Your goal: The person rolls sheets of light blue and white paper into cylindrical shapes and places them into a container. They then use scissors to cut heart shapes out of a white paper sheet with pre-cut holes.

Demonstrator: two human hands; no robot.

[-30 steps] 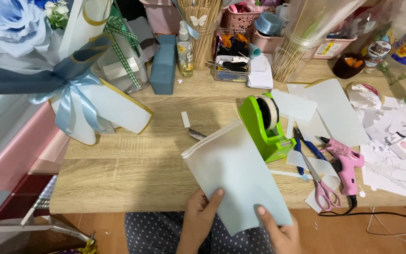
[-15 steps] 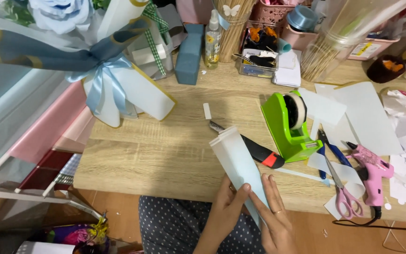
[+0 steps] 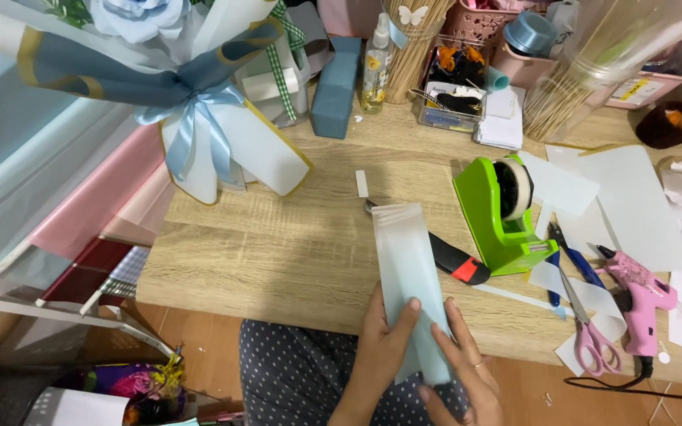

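- Both hands pinch a folded strip of pale translucent paper (image 3: 406, 268): left hand (image 3: 380, 347) and right hand (image 3: 463, 371) clamp its near end
- Strip lies left of the green tape dispenser (image 3: 503, 213), over a utility knife (image 3: 447, 252)
- Step: folding the sheet narrow, likely mid-crease
- Next calls for even pressure along the fold

Pale blue-white folded paper (image 3: 406, 268); lime-green tape dispenser (image 3: 492, 213); pink glue gun (image 3: 639, 304); pink-handled scissors (image 3: 586, 331); light wood-grain counter (image 3: 278, 252); navy, white-dotted trousers (image 3: 294, 375).
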